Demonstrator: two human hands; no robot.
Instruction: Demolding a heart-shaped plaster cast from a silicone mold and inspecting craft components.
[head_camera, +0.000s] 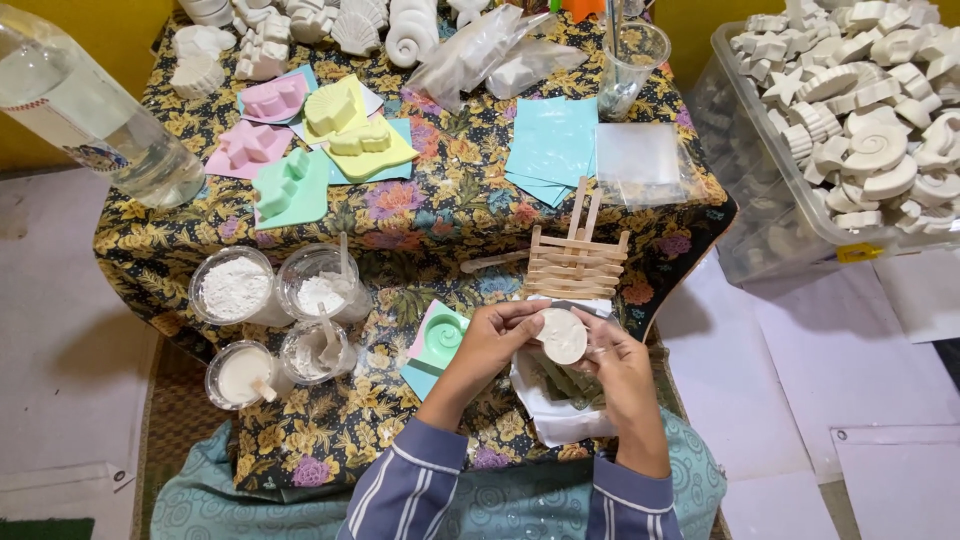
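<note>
Both hands are busy with one piece right now: the left hand (497, 335) and right hand (612, 352) are closed around a round white plaster cast (563, 336), fingers pinching its edges from both sides, down at about 6 o'clock of the table, just above a clear plastic bag (553, 405).

Progress-wise it looks well underway to me. The clear bin (760, 215) at 2 o'clock is heaped with finished white shell and star casts, and more sit along the far edge at 12. An empty green spiral mold (440, 337) lies just beside the left hand at 9 o'clock, so this cast looks freshly popped out.

Still left, I'd guess: the cups of white powder (233, 288) and mix at 8 o'clock aren't used up, and pink, yellow and green molds (300, 140) wait at 11. A stick rack (577, 262) sits empty just above the hands.
</note>
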